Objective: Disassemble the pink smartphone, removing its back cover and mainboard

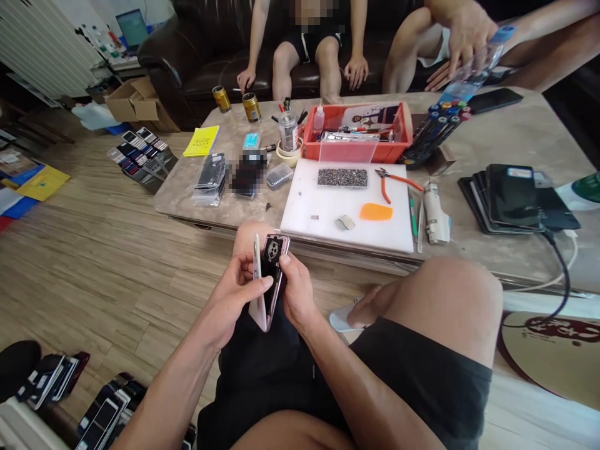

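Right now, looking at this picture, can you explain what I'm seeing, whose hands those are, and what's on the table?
The one picture comes from a camera worn on a person's head, looking down at their own hands. The left hand and right hand together hold an opened phone above the lap. Ahead, a low table carries a white mat, orange-handled pliers, a red basket and a stack of dark phones. Other people sit on the far side.

Phone [270,275] in hand – glossy pinkish shell, metal-look frame, dark innards. Table [492,134] – polished marble-like stone. Work mat [328,209] – matt white plastic. Crate [356,150] glossy red plastic, pick [376,212] smooth orange plastic. Floor [94,250] wood-grain planks, sofa [197,44] shiny dark leather.
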A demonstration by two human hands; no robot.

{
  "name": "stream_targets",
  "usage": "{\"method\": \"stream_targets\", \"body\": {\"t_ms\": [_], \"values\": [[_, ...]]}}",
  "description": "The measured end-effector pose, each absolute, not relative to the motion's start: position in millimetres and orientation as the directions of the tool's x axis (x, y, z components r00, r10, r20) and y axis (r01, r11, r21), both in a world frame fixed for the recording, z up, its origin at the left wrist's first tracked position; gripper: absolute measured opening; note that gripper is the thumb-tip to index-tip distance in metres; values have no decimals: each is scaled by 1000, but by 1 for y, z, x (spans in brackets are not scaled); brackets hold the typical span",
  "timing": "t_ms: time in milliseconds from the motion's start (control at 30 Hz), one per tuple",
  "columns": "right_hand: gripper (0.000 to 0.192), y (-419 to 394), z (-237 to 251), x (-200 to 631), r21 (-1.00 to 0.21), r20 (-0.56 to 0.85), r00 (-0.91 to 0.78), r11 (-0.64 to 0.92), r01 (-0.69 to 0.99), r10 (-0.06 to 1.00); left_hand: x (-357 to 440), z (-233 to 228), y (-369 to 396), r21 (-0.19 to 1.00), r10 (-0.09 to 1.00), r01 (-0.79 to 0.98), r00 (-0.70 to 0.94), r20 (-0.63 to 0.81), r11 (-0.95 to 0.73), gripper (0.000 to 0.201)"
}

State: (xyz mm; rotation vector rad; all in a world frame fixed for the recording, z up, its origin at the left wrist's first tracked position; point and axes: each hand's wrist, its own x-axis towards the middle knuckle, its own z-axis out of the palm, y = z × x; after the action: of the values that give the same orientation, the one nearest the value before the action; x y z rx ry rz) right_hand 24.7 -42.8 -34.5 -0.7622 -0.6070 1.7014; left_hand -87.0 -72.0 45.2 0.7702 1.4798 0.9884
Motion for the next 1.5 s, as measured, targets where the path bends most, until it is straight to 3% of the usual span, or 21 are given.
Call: {"method": "stream_targets", "body": {"t_ms": [100, 233, 333, 600, 800, 1000, 1100, 1233, 1500], "values": [[39, -42, -34, 25, -732, -179, -162, -241, -638, 970, -90, 48, -71, 896, 886, -62, -137, -443, 439, 46], [43, -42, -32, 30, -731, -328, -119, -332, -596, 937, -93, 53, -71, 859, 859, -113, -60, -508, 500, 47], [46, -41, -29, 34, -756, -361, -101, -355, -551, 927, -91, 57, -71, 835, 843, -161, -37, -537, 526, 46], [54, -38, -30, 35, -677, -514, -105, -477, -561, 852, -94, 60, -73, 783, 800, -336, -120, -587, 524, 43], [57, -39, -46, 39, -641, -584, -69, -511, -573, 809, -98, 59, -76, 767, 731, -330, -253, -634, 550, 43], [52, -39, -44, 43, -536, -596, -134, -516, -667, 792, -97, 58, -75, 749, 705, -356, -271, -655, 559, 42], [50, -40, -38, 46, -517, -525, -215, -509, -688, 823, -96, 58, -74, 744, 699, -362, -273, -661, 562, 42], [38, -41, -28, 50, -534, -452, -254, -488, -690, 855, -94, 58, -74, 738, 703, -384, -257, -663, 555, 42], [33, -43, -28, 58, -563, -447, -244, -483, -670, 860, -92, 56, -77, 722, 703, -402, -227, -674, 563, 43]]}}
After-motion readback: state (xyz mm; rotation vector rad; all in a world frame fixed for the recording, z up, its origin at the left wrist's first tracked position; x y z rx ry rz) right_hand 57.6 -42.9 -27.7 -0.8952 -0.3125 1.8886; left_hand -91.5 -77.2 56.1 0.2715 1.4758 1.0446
